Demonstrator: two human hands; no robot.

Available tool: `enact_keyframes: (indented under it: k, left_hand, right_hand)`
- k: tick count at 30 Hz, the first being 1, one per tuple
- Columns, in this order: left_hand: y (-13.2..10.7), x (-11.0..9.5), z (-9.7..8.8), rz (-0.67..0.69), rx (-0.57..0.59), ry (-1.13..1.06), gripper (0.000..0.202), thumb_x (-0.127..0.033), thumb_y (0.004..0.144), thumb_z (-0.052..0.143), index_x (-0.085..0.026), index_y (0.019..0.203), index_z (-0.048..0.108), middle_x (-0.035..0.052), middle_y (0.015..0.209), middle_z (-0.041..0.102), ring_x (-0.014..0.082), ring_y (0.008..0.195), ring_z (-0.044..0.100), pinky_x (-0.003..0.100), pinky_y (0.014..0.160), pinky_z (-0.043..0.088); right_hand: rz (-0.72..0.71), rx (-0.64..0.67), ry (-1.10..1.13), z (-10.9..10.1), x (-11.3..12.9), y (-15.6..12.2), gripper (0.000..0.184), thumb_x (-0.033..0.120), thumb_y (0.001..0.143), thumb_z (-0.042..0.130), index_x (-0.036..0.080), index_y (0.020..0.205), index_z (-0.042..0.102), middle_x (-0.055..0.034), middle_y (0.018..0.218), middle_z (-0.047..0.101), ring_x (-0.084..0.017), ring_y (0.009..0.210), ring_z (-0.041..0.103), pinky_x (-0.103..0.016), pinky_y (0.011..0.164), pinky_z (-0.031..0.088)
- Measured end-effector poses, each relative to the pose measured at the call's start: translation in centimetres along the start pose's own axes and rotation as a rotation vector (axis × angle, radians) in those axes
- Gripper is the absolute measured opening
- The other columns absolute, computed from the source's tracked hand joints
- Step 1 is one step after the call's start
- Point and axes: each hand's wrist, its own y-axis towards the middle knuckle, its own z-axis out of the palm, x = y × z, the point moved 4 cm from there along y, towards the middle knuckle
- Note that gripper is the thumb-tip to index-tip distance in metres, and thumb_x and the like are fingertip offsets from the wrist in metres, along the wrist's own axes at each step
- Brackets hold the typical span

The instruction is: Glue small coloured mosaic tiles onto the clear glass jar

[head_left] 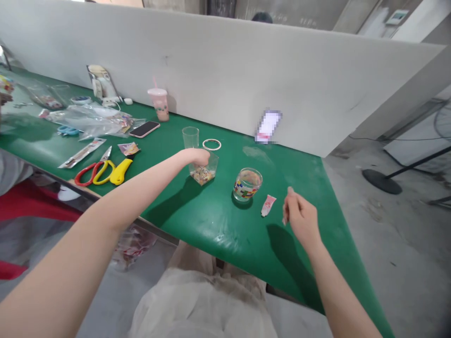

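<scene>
My left hand reaches across the green table and grips the rim of a clear plastic cup with small coloured bits in its bottom. My right hand hovers over the table's right part with its fingers loosely curled; I cannot make out anything in them. A small pink and white tube lies just left of that hand. A short glass with coloured squares stands between the tube and the cup. Behind the cup stand an empty clear cup and a white ring.
Red and yellow scissors, a yellow cutter, a phone, a pink drink cup and plastic bags lie to the left. A white partition backs the table. Another person's clothing shows at the far left edge.
</scene>
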Motion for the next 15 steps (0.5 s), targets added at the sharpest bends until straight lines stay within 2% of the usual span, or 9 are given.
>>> enact_keyframes:
  k: [1,4,8,12,15]
  left_hand:
    - [0.5,0.1,0.5,0.007,0.046,0.006,0.013,-0.016,0.059,0.057,-0.016,0.062,0.069,0.0071,0.056,0.065,0.0242,0.077,0.065,0.032,0.079,0.049]
    - [1.2,0.3,1.2,0.021,0.207,0.024,0.021,-0.022,0.061,0.059,-0.013,0.073,0.073,0.0081,0.061,0.068,0.0242,0.08,0.066,0.031,0.082,0.049]
    - [1.4,0.4,1.6,0.028,0.427,0.094,0.032,-0.023,0.059,0.062,-0.008,0.085,0.074,0.0118,0.073,0.072,0.0246,0.081,0.065,0.032,0.084,0.049]
    - [1.4,0.6,1.9,0.039,0.5,0.128,0.044,-0.024,0.059,0.061,-0.01,0.1,0.072,0.0136,0.09,0.074,0.0246,0.086,0.065,0.032,0.083,0.049]
    - [1.3,0.8,2.0,0.077,0.5,0.107,0.044,-0.025,0.058,0.061,-0.011,0.098,0.073,0.0127,0.092,0.074,0.0253,0.087,0.064,0.032,0.081,0.049]
  right_hand:
    - [0.039,0.036,-0.008,0.7,-1.5,0.3,0.051,0.056,0.092,0.041,0.022,0.054,0.04,0.0052,0.041,0.042,-0.011,0.037,0.044,-0.025,0.045,0.037]
    - [0.145,0.033,0.022,1.5,-5.4,0.7,0.054,0.062,0.089,0.041,0.021,0.054,0.042,0.0054,0.04,0.043,-0.01,0.035,0.045,-0.024,0.043,0.038]
    - [0.281,-0.018,0.248,1.6,-8.5,0.4,0.056,0.071,0.08,0.047,0.021,0.055,0.042,0.0067,0.039,0.042,-0.008,0.032,0.042,-0.022,0.038,0.037]
    - [0.344,-0.068,0.426,1.5,-9.8,0.4,0.055,0.07,0.074,0.056,0.02,0.056,0.043,0.0082,0.038,0.04,-0.006,0.032,0.04,-0.019,0.036,0.036]
    - [0.372,-0.058,0.502,1.5,-10.3,0.7,0.053,0.068,0.074,0.06,0.02,0.057,0.045,0.0083,0.039,0.04,-0.006,0.033,0.04,-0.018,0.036,0.036]
